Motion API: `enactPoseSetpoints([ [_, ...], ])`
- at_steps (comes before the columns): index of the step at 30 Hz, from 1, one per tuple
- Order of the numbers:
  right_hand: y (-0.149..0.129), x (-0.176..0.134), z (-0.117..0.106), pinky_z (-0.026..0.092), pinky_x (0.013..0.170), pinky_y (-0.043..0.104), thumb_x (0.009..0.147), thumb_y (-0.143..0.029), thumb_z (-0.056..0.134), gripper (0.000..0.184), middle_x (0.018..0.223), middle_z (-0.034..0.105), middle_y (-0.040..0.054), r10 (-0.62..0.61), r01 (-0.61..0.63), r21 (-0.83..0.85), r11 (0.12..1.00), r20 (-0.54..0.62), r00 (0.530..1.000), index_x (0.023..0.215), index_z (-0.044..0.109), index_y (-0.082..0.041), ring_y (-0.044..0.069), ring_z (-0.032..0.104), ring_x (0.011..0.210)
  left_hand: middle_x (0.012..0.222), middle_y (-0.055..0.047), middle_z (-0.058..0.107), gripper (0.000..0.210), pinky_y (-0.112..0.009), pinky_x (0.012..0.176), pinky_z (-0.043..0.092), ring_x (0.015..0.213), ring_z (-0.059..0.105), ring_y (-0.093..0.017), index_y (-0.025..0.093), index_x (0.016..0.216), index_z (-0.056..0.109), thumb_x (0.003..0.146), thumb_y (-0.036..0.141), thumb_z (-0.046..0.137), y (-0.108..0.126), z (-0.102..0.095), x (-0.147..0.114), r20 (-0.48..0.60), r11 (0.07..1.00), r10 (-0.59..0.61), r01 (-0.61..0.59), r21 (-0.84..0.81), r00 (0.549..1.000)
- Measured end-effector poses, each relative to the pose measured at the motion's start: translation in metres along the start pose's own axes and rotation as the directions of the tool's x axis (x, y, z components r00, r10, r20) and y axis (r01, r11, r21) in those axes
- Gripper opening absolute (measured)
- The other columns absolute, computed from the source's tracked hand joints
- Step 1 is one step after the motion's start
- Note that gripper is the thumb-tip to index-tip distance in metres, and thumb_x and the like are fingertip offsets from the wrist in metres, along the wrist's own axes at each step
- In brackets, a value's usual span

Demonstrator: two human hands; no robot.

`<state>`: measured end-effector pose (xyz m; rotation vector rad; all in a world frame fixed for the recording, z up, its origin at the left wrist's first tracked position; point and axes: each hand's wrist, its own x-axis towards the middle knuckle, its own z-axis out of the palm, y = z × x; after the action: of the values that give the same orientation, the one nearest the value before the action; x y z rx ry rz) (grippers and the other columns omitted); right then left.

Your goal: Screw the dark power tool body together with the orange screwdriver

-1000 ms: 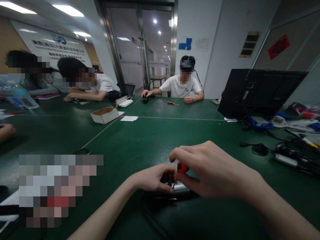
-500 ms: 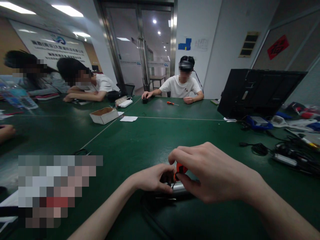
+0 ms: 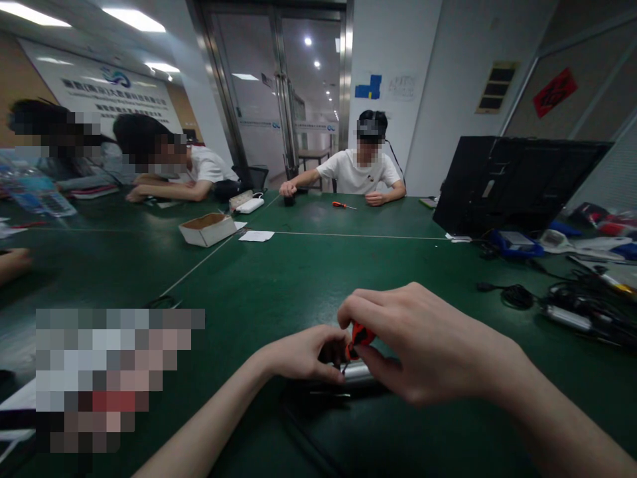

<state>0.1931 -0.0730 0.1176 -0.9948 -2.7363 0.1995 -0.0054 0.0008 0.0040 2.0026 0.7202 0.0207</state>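
On the left of the green table (image 3: 239,285) sat an open cardboard box (image 3: 208,232). Farther right, the left hand (image 3: 308,355) curled at the near end of a silver bar (image 3: 359,374); whether it gripped the bar could not be told. The bar lay on the table between and beneath both hands, partly hidden. A screwdriver (image 3: 361,334) with a red-and-black handle stood tilted above it, pinched between thumb and fingers of the right hand (image 3: 423,345), close beside the left.
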Motion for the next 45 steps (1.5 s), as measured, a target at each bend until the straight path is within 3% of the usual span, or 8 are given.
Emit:
enactPoseSetpoints([
  [8, 0.001, 0.003, 0.006, 0.02, 0.051, 0.025, 0.09, -0.031, 0.049, 0.011, 0.072, 0.055, -0.0034, -0.017, 0.01, -0.124, 0.992, -0.062, 0.998, 0.087, 0.048, -0.021, 0.009, 0.04, 0.056, 0.093, 0.0, 0.057, 0.033, -0.028, 0.073, 0.042, 0.087, 0.053, -0.02, 0.019, 0.093, 0.055, 0.067, 0.025, 0.073, 0.001, 0.0, 0.001, -0.011, 0.999, 0.034, -0.035, -0.027, 0.999],
  [14, 0.0, 0.0, 0.001, 0.025, 0.053, 0.024, 0.083, -0.022, 0.051, 0.01, 0.085, 0.057, -0.0023, -0.012, 0.012, -0.054, 0.998, -0.006, 1.0, 0.092, 0.048, -0.02, 0.01, 0.046, 0.065, 0.093, -0.001, 0.057, 0.033, -0.027, 0.071, 0.043, 0.085, 0.054, -0.02, 0.018, 0.098, 0.056, 0.069, 0.026, 0.072, 0.001, 0.001, 0.0, -0.008, 1.0, 0.005, -0.005, -0.014, 1.0],
  [23, 0.0, 0.001, 0.002, 0.027, 0.055, 0.024, 0.085, -0.02, 0.048, 0.011, 0.088, 0.059, -0.0029, 0.002, -0.003, -0.054, 0.999, -0.006, 1.0, 0.096, 0.048, -0.021, 0.01, 0.048, 0.067, 0.092, -0.002, 0.056, 0.039, -0.028, 0.072, 0.042, 0.086, 0.053, -0.021, 0.018, 0.103, 0.054, 0.069, 0.03, 0.071, 0.006, 0.002, -0.002, -0.019, 0.999, -0.018, 0.019, 0.038, 1.0],
  [31, 0.002, 0.002, 0.005, 0.023, 0.052, 0.024, 0.09, -0.027, 0.047, 0.008, 0.081, 0.058, -0.0035, 0.003, -0.008, -0.126, 0.992, -0.04, 0.999, 0.096, 0.048, -0.022, 0.01, 0.046, 0.061, 0.093, 0.0, 0.056, 0.046, -0.028, 0.072, 0.042, 0.085, 0.053, -0.021, 0.018, 0.098, 0.055, 0.061, 0.028, 0.079, 0.008, 0.0, -0.002, -0.013, 0.997, -0.078, 0.078, 0.005, 0.997],
  [36, 0.004, 0.002, 0.006, 0.019, 0.049, 0.024, 0.091, -0.034, 0.049, 0.012, 0.07, 0.055, -0.0047, -0.017, 0.002, -0.195, 0.981, -0.079, 0.997, 0.087, 0.046, -0.023, 0.01, 0.039, 0.054, 0.094, 0.0, 0.057, 0.048, -0.028, 0.073, 0.041, 0.088, 0.053, -0.022, 0.018, 0.098, 0.055, 0.058, 0.026, 0.081, 0.007, 0.001, -0.002, -0.006, 0.997, -0.071, 0.071, -0.03, 0.997],
  [45, 0.005, 0.001, 0.007, 0.019, 0.049, 0.024, 0.091, -0.036, 0.049, 0.015, 0.068, 0.057, -0.0049, -0.046, 0.028, -0.212, 0.977, -0.084, 0.995, 0.084, 0.047, -0.023, 0.01, 0.04, 0.053, 0.099, 0.0, 0.057, 0.053, -0.028, 0.075, 0.041, 0.093, 0.054, -0.023, 0.02, 0.099, 0.056, 0.054, 0.026, 0.085, 0.012, -0.001, -0.003, 0.011, 0.998, -0.058, 0.058, -0.017, 0.998],
])
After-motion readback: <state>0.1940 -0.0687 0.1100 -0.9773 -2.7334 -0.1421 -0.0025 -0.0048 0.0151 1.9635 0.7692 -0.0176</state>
